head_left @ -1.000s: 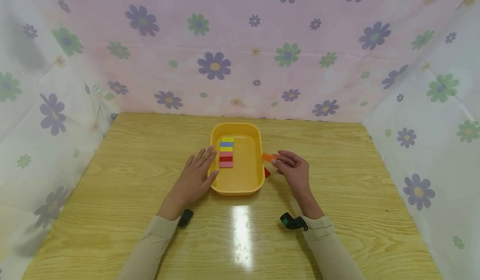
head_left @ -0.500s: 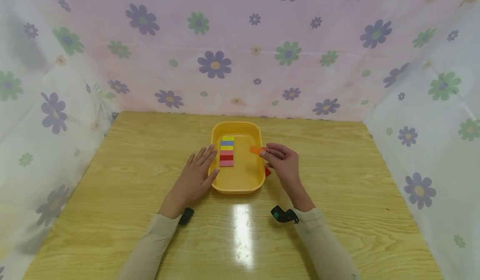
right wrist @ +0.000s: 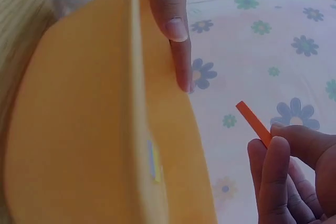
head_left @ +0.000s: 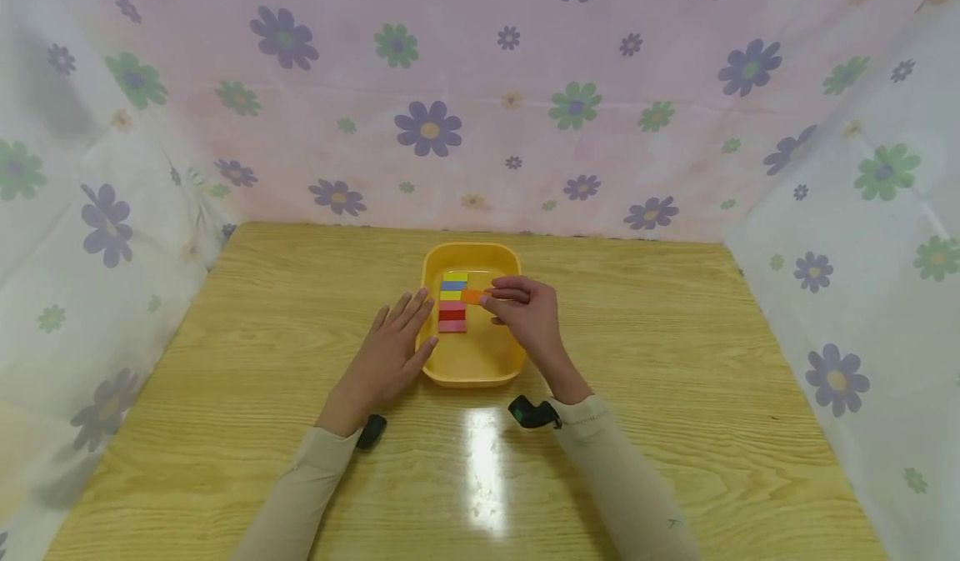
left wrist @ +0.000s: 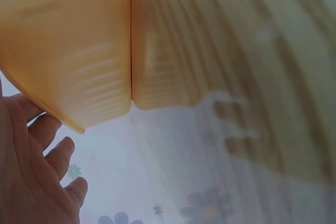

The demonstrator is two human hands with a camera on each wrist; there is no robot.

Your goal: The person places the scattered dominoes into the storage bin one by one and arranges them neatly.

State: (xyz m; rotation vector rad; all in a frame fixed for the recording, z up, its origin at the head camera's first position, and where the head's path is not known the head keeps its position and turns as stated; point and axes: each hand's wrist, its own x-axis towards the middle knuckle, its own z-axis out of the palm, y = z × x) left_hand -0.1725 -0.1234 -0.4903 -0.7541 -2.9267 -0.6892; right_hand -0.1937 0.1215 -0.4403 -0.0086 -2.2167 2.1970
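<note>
A yellow plastic tray (head_left: 471, 369) stands on the table. Along its left inner side lies a row of flat coloured blocks: yellow at the far end, then blue (head_left: 453, 286), another yellow, pink, red (head_left: 452, 315) and pink. My right hand (head_left: 528, 315) is over the tray, pinching a thin orange block (head_left: 472, 297) between thumb and fingers; its free end overlaps the row's right edge in the head view. In the right wrist view, this orange block (right wrist: 254, 121) slants out from the fingertips. My left hand (head_left: 386, 361) rests on the tray's left rim with fingers spread.
The wooden table (head_left: 300, 294) runs back to a flowered cloth (head_left: 510, 161), which also hangs at both sides. Black wrist cameras (head_left: 534, 412) sit at both wrists, low over the table.
My right hand has carried the orange block leftward from outside the tray's right rim to the row of blocks. It now covers the spot where a red piece showed. My left hand has stayed put.
</note>
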